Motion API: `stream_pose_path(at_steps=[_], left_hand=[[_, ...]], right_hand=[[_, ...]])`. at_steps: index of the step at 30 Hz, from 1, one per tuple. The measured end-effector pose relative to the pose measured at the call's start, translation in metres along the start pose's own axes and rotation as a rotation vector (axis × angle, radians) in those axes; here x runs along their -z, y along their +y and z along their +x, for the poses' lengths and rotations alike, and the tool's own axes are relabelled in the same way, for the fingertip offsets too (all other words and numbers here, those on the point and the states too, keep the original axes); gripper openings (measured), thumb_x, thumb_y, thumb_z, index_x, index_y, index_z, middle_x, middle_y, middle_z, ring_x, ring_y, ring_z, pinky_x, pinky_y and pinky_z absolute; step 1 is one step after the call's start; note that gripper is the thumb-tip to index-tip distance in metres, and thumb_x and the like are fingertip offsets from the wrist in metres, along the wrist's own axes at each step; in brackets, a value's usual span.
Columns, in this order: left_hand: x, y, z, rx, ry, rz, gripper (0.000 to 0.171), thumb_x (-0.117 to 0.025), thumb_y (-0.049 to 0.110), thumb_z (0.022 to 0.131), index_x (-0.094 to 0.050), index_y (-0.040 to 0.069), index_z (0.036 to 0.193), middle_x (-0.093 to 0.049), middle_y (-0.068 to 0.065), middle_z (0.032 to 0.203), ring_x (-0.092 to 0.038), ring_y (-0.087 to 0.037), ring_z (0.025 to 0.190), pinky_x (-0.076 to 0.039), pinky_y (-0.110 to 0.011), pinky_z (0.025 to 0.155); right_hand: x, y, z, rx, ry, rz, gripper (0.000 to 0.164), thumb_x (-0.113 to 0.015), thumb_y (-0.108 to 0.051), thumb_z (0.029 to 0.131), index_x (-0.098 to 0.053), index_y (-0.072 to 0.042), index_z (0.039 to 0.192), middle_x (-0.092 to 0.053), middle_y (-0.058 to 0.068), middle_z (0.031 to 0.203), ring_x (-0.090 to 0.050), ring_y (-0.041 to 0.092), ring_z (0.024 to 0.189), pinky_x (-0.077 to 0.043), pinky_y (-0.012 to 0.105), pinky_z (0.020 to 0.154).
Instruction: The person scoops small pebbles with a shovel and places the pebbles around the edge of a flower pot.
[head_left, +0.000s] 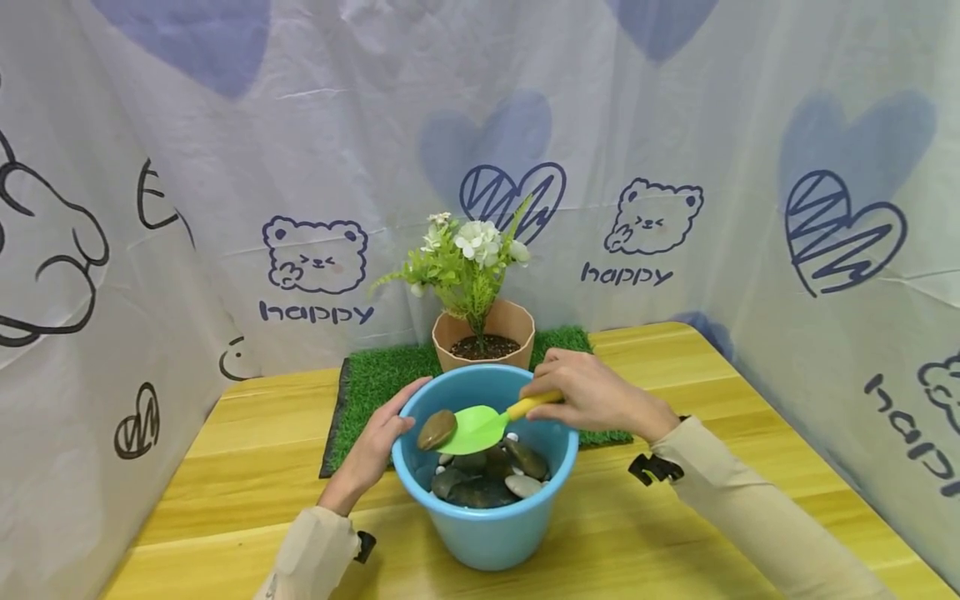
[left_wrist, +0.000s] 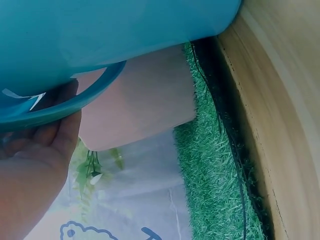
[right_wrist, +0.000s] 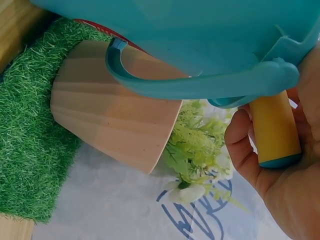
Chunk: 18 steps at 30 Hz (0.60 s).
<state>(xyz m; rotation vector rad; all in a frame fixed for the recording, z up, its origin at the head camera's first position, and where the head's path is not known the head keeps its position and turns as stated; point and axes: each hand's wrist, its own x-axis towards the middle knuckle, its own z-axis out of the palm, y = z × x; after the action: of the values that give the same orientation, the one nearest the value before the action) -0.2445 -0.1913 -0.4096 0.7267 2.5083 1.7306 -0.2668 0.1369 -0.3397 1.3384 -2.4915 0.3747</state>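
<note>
A blue bucket (head_left: 487,533) stands on the table with several dark and pale stones (head_left: 480,487) in its bottom. My left hand (head_left: 378,437) grips its left rim, thumb over the edge; in the left wrist view the fingers pass behind the bucket's blue handle (left_wrist: 95,95). In my right hand (head_left: 592,396) is a small garden trowel, held by its yellow handle (right_wrist: 275,130). The trowel's green blade (head_left: 476,429) reaches into the bucket's mouth above the stones. A brown stone (head_left: 437,430) lies at the blade's tip, near the left inner wall.
Behind the bucket, a pinkish plant pot (head_left: 450,350) holds dark soil and a plant with white flowers (head_left: 478,242). It stands on a green turf mat (head_left: 367,392) on the yellow wooden table (head_left: 247,467). A printed white curtain (head_left: 360,150) encloses the back and sides.
</note>
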Motion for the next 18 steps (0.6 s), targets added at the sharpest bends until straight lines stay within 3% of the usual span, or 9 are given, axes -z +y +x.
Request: stream_pose_path(at_steps=[8,18], left_hand=[[-0.002,-0.002,-0.001,-0.023,0.035,-0.02,0.06,-0.033,0.017,0.093,-0.035,0.02,0.153,-0.044,-0.015,0.15,-0.052,-0.041,0.127,-0.055,-0.047,0.087],[-0.003,-0.002,-0.001,-0.004,0.042,-0.038,0.061,-0.033,0.018,0.092,-0.035,0.018,0.153,-0.045,-0.016,0.149,-0.059,-0.041,0.119,-0.056,-0.045,0.084]], right_hand=[[0.004,0.004,-0.003,-0.018,0.01,0.035,0.026,-0.073,-0.037,0.086,-0.077,-0.023,0.108,-0.071,-0.012,0.092,-0.045,0.005,0.077,-0.038,0.023,0.067],[0.018,0.007,-0.002,-0.031,0.062,0.029,0.026,-0.076,-0.031,0.083,-0.078,-0.019,0.106,-0.072,-0.011,0.09,-0.048,0.006,0.078,-0.039,0.025,0.069]])
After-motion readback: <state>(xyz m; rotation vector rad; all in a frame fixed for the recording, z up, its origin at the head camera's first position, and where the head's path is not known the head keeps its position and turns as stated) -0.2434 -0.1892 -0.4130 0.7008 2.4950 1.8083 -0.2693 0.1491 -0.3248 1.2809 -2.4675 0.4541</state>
